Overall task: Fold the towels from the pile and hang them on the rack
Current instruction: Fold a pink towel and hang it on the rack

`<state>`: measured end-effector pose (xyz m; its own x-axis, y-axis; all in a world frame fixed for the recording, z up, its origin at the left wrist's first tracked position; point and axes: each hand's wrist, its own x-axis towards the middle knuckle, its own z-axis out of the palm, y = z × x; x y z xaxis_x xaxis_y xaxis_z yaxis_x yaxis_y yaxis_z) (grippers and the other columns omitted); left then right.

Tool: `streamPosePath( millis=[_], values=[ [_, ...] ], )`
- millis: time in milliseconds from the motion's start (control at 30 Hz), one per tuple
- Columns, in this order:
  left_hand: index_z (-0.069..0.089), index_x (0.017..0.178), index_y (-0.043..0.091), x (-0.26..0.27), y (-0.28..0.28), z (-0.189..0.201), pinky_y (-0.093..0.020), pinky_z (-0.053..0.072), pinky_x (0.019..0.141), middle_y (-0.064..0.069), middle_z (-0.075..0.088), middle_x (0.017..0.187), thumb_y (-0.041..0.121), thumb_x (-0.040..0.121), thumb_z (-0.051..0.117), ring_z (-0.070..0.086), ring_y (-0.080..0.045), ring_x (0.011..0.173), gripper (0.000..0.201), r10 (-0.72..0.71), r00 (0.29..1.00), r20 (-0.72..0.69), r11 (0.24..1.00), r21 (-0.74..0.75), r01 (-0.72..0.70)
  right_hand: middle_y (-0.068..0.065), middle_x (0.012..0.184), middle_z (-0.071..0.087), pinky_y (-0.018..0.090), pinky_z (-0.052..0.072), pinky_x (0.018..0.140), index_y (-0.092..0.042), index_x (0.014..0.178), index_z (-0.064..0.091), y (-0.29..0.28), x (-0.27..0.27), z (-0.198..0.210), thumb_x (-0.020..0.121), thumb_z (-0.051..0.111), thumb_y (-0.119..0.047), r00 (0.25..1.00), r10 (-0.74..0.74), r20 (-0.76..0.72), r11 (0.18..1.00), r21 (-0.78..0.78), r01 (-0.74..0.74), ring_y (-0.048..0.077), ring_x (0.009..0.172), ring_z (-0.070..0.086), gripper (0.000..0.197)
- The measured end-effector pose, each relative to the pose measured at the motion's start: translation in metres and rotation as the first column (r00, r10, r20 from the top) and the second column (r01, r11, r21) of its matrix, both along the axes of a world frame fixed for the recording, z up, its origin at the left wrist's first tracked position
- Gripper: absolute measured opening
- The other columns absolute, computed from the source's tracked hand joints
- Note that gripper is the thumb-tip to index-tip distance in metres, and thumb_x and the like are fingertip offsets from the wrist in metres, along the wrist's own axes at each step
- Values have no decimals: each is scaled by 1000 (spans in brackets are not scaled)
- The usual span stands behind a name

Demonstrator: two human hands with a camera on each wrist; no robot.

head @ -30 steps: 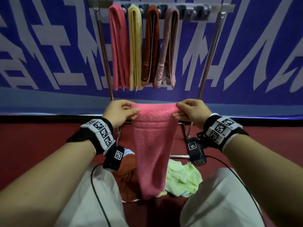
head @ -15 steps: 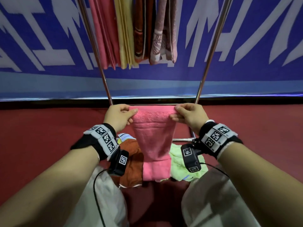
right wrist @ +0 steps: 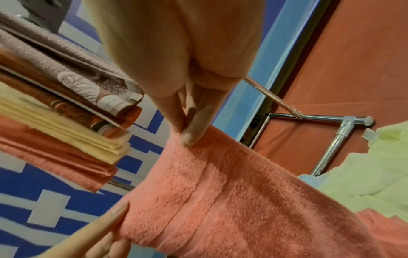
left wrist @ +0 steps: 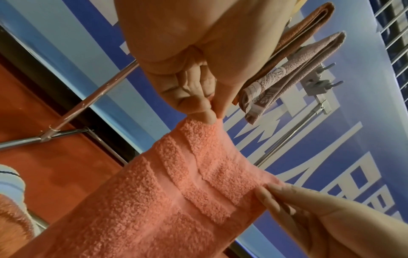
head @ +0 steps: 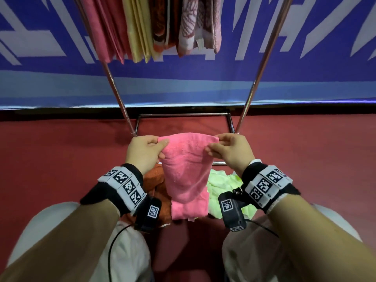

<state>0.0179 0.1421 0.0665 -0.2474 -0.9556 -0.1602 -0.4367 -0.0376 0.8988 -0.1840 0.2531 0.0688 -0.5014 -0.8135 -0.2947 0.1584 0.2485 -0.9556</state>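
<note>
My left hand point(head: 145, 152) and right hand point(head: 230, 153) each pinch, thumb against curled fingers, one top corner of the pink towel point(head: 186, 176), which is held low before my knees. Its held edge runs left to right between them. Its long axis hangs straight down, with the lower end resting on the pile point(head: 225, 186). The rack point(head: 262, 64) stands directly ahead and above. Four hung towels point(head: 142, 27) crowd its left part, so I judge the free span lies up and rightward, nearer my right hand.
</note>
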Motion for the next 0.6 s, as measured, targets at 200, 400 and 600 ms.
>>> streamPosePath(
  millis=[200, 400, 600],
  values=[
    [77, 78, 16, -1, 2, 3, -25, 49, 63, 3, 73, 70, 28, 85, 79, 61, -5, 58, 14, 7, 999, -46, 996, -90, -11, 15, 72, 68, 24, 59, 58, -2, 92, 62, -5, 7, -1, 97, 60, 3, 993, 10, -116, 1000, -13, -12, 13, 56, 68, 8],
    [80, 79, 20, -4, 9, 5, -26, 54, 72, 9, 75, 75, 23, 81, 83, 67, -5, 70, 4, -60, 997, -47, 991, -122, 54, -9, 72, 72, 16, 48, 64, -15, 88, 79, -10, 18, -4, 89, 76, -13, 871, 157, -465, 985, 9, -172, 0, 64, 60, 3],
    [78, 78, 21, -11, 14, 2, -30, 55, 65, 3, 74, 68, 23, 81, 82, 69, -11, 65, 6, -124, 988, -93, 992, -7, 124, -4, 68, 70, 43, 59, 69, -24, 81, 76, -16, 25, -7, 85, 80, -13, 907, 166, -387, 981, -30, -192, 13, 66, 64, 13]
  ],
)
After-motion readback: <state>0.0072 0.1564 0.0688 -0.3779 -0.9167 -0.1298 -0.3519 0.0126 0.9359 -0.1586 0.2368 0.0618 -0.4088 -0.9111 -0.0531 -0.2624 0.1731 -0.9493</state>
